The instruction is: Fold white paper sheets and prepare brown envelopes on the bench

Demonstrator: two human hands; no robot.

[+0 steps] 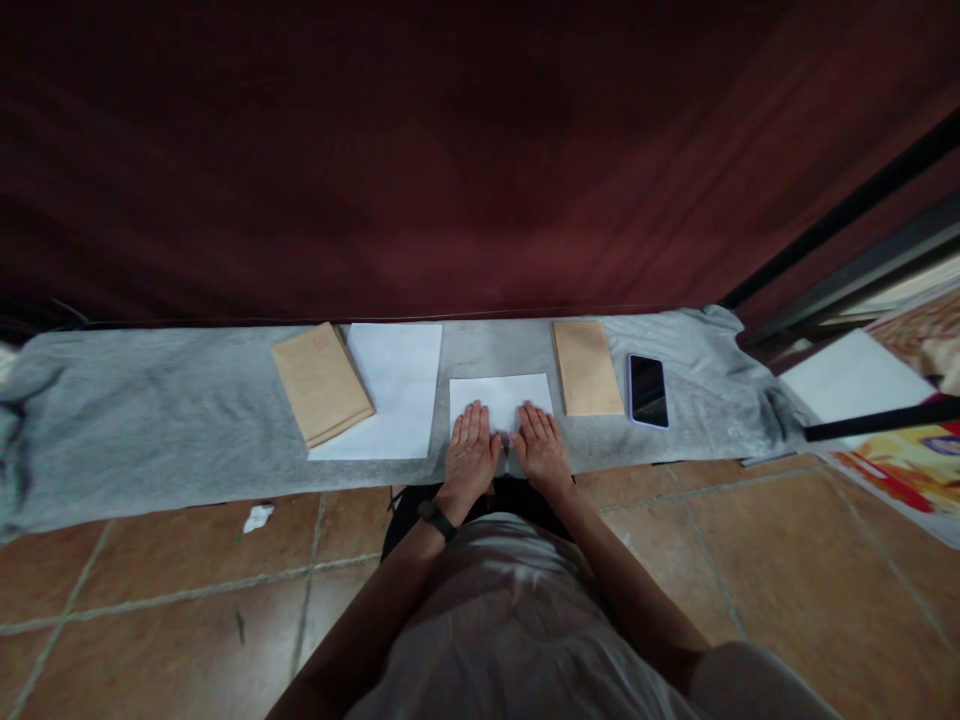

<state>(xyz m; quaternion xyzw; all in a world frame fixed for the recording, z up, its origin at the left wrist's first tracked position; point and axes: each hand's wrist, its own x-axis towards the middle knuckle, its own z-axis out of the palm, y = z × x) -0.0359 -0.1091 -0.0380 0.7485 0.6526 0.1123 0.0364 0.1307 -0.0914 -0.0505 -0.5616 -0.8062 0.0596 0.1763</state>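
Note:
A small white sheet of paper, which looks folded, lies on the grey cloth in front of me. My left hand rests flat on its left part, fingers stretched out. On the right part of the same paper, my right hand also lies flat with its fingers extended. Both thumbs point inward near the paper's front edge. Left of my hands are larger white sheets, with brown envelopes lying aslant across their left side. Another brown envelope or stack of envelopes sits to the right of my right hand.
A phone with a dark screen lies right of the brown envelope. The long, narrow surface is draped with grey cloth and backs onto a dark red panel. A white scrap is on the tiled floor. Black bars stand at right.

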